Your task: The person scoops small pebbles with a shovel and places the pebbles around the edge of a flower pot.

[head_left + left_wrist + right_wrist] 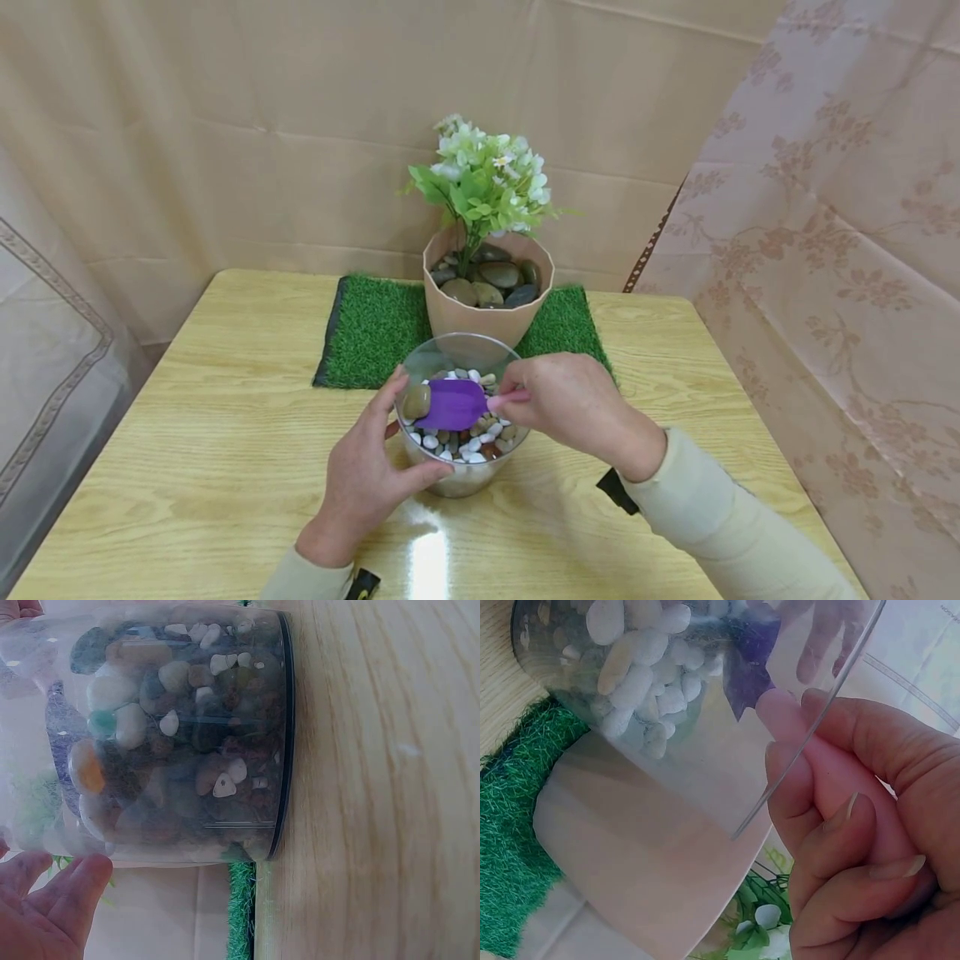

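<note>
A clear round container (459,482) of white and brown pebbles (474,447) stands on the table. My left hand (367,467) holds its near left side, thumb at the front of the rim and fingers at the left. My right hand (570,408) grips the pink handle (855,787) of a small shovel with a purple blade (453,404). That blade lies inside the container, over the pebbles, pointing left. At its tip is a larger brown stone (416,402), close to the left wall; whether it lies on the blade cannot be told. Through the wall, pebbles (131,724) show in the left wrist view.
Behind the container, a beige pot (472,321) with large dark stones and a white-flowered plant (491,179) stands on a green grass mat (375,329). The wooden table (225,467) meets beige curtains at the back and a floral curtain (847,275) at the right.
</note>
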The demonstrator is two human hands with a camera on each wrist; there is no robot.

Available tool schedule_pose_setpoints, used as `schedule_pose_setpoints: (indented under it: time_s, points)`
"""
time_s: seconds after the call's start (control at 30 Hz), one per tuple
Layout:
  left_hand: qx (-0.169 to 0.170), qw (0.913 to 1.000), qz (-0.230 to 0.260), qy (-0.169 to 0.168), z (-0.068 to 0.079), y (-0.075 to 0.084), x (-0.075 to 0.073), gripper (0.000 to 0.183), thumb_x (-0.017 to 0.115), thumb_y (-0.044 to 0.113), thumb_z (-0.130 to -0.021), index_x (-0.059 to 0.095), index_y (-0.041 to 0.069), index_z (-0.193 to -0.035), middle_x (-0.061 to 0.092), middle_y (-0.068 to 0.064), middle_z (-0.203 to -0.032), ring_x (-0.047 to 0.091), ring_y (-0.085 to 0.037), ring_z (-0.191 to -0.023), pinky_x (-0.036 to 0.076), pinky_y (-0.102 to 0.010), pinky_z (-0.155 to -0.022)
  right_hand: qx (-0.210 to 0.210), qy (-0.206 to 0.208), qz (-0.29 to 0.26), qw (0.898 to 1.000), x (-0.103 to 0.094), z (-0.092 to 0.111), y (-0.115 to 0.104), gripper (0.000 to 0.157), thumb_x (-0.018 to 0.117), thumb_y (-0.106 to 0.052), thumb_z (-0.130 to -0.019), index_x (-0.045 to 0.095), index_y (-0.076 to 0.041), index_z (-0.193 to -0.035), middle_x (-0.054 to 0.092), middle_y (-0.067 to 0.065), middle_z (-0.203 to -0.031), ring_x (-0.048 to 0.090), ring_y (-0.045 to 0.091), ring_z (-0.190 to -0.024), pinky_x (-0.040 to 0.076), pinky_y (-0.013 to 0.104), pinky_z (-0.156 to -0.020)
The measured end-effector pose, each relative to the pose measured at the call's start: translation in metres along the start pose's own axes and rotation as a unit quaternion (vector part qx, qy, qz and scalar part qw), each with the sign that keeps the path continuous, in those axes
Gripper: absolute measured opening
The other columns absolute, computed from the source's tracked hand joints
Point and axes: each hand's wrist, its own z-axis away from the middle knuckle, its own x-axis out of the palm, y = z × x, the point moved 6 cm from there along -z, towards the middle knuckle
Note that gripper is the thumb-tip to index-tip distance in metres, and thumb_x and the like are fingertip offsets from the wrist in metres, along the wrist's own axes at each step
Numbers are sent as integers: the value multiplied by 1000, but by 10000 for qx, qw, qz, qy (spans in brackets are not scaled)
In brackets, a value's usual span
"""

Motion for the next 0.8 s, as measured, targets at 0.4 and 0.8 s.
schedule_pose_setpoints:
  time_s: [0.4, 0.8]
  points:
    - [20, 10000, -37, 25, 0, -1, 0, 113, 83, 71, -73, 38, 14, -159, 40, -7, -167, 63, -34, -131, 67, -41, -85, 51, 90, -2, 9999, 5, 0, -1, 21, 82, -44, -89, 79, -23, -88, 76, -10, -73, 65, 4, -58, 44, 22, -41]
    - [36, 10000, -46, 39, 0, -1, 0, 113, 82, 72, -73, 37, 14, -159, 40, -7, -166, 63, -35, -131, 67, -41, -85, 65, 211, -125, 9997, 6, 0, -1, 21, 82, -45, -89, 79, -24, -87, 75, -12, -73, 64, 1, -58, 43, 21, -40]
